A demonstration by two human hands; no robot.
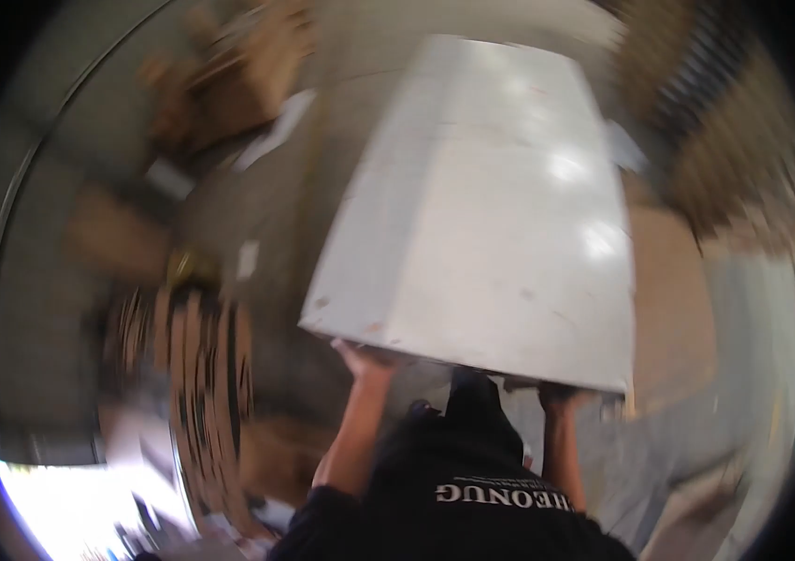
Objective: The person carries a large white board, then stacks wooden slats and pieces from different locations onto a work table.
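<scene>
Left hand (365,358): raised, gripping white panel (481,215) under its near left corner. Right hand (556,393): raised, gripping near edge, fingers hidden. Panel tilted overhead. Cardboard (229,84) behind, blurred.

Large white flat panel (491,206), tilted, held up.

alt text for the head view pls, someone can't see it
A person's left hand and right hand grip the near edge of a large grey-white flat panel, held out in front. Blurred brown cardboard stacks stand to the left.
</scene>
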